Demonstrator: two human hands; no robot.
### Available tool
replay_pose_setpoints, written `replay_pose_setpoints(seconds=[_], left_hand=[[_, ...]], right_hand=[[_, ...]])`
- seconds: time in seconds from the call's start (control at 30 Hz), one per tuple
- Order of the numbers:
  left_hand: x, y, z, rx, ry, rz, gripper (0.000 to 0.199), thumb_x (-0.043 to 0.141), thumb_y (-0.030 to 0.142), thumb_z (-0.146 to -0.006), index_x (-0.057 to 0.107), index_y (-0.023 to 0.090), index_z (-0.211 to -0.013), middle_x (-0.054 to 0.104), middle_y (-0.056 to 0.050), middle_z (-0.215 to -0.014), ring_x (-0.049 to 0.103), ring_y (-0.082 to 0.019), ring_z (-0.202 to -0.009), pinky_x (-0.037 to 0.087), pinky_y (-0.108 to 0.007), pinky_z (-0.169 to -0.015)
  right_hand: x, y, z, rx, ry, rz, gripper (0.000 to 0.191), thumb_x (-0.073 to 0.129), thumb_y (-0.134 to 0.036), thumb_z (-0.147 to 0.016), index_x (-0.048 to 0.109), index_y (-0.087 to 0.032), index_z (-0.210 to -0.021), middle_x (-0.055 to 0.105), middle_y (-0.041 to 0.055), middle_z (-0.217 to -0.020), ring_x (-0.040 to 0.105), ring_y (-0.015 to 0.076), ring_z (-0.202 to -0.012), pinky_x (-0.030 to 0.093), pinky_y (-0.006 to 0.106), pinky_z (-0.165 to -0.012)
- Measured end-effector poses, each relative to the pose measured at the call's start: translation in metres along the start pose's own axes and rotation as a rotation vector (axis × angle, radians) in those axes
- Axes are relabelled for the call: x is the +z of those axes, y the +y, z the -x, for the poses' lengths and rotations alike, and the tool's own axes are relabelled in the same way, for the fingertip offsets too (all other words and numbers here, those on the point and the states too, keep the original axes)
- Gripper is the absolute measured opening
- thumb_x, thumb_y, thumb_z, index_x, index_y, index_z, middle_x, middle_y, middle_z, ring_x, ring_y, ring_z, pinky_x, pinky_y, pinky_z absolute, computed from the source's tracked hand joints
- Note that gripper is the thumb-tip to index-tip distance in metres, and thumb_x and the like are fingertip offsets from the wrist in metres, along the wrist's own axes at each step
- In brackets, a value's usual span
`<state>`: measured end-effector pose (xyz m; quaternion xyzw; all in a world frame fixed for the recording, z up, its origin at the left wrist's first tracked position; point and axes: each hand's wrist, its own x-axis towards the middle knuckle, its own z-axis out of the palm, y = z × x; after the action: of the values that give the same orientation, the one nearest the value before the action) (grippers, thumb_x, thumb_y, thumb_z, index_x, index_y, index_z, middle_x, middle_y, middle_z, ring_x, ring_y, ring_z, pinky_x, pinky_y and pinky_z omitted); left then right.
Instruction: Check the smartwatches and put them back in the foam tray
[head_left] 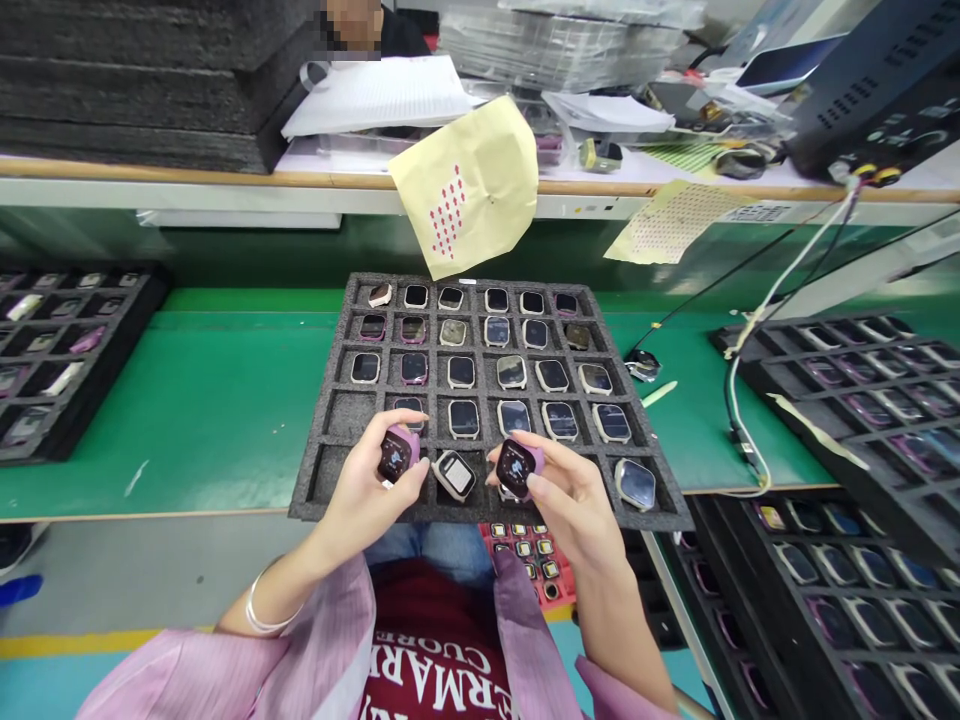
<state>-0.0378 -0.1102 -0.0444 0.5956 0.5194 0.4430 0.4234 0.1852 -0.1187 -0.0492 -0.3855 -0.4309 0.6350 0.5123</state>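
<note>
My left hand (380,470) is closed on a purple smartwatch case (398,453) with its dark screen lit, above the front left of a black foam tray (330,378). A second purple watch (517,467), also showing a lit face, is pinched in my right hand (564,490) over the tray's front row. Between the hands, a silver watch (454,475) with a pale lit screen lies tilted in its pocket. Several silver and purple watches fill most other pockets, their screens mostly dark. My right hand partly hides the pockets beneath it.
More foam trays of watches stand at the left (45,370), at the right (862,400) and at lower right (840,590). Cables (739,400) hang on the right. Yellow paper (472,185) hangs from the shelf edge. A red tray (551,580) sits below the table.
</note>
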Motion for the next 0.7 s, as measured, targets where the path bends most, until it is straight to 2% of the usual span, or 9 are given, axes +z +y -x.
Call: replay_pose_setpoints(seconds=[0.13,0.23,0.37,0.5,0.57,0.7], left_hand=[[-0.006,0.005,0.005,0.009,-0.015,-0.017,0.03,0.057,0.012,-0.077,0.056,0.02,-0.105,0.054,0.003,-0.079,0.051,-0.011,-0.066,0.042,-0.021,-0.063],[-0.009,0.008,0.01,0.028,-0.025,0.03,0.033,0.059,0.014,-0.077,0.056,0.021,-0.11,0.052,0.004,-0.074,0.05,-0.01,-0.061,0.042,-0.021,-0.06],[-0.009,0.006,0.01,0.034,-0.009,0.021,0.035,0.059,0.009,-0.073,0.059,0.021,-0.106,0.052,0.005,-0.071,0.048,-0.009,-0.059,0.04,-0.019,-0.057],[-0.006,0.003,0.006,-0.069,-0.036,0.096,0.034,0.058,0.012,-0.077,0.057,0.02,-0.11,0.055,0.003,-0.076,0.049,-0.008,-0.057,0.041,-0.02,-0.054],[-0.005,0.004,0.004,-0.131,-0.076,0.192,0.042,0.062,0.017,-0.079,0.052,0.021,-0.119,0.055,0.002,-0.078,0.05,-0.009,-0.056,0.042,-0.02,-0.052],[-0.005,0.005,0.001,-0.234,-0.24,0.424,0.061,0.064,0.022,-0.08,0.037,0.018,-0.134,0.056,0.003,-0.069,0.053,-0.011,-0.055,0.047,-0.022,-0.051]], right_hand=[[-0.002,-0.001,0.001,-0.003,0.026,0.004,0.035,0.076,-0.032,-0.077,0.07,-0.026,-0.111,0.072,0.0062,-0.096,0.07,0.0224,-0.078,0.056,0.038,-0.077],[-0.001,-0.002,0.003,-0.004,-0.001,-0.028,0.034,0.077,-0.033,-0.076,0.071,-0.026,-0.109,0.073,0.0062,-0.094,0.069,0.0227,-0.074,0.056,0.039,-0.074],[0.001,-0.003,0.003,-0.015,-0.042,-0.058,0.032,0.076,-0.032,-0.077,0.071,-0.026,-0.108,0.073,0.0065,-0.093,0.07,0.022,-0.073,0.056,0.037,-0.072],[0.005,-0.003,0.001,0.007,-0.053,-0.06,0.032,0.074,-0.031,-0.079,0.07,-0.026,-0.11,0.073,0.0067,-0.094,0.07,0.0222,-0.075,0.056,0.038,-0.076],[0.006,-0.004,0.001,0.024,-0.045,-0.045,0.034,0.073,-0.033,-0.08,0.068,-0.025,-0.113,0.073,0.0074,-0.094,0.07,0.0229,-0.076,0.055,0.041,-0.079],[0.009,-0.006,0.0,0.081,-0.037,-0.011,0.041,0.063,-0.037,-0.088,0.058,-0.024,-0.127,0.071,0.0099,-0.103,0.069,0.0238,-0.084,0.052,0.044,-0.087]])
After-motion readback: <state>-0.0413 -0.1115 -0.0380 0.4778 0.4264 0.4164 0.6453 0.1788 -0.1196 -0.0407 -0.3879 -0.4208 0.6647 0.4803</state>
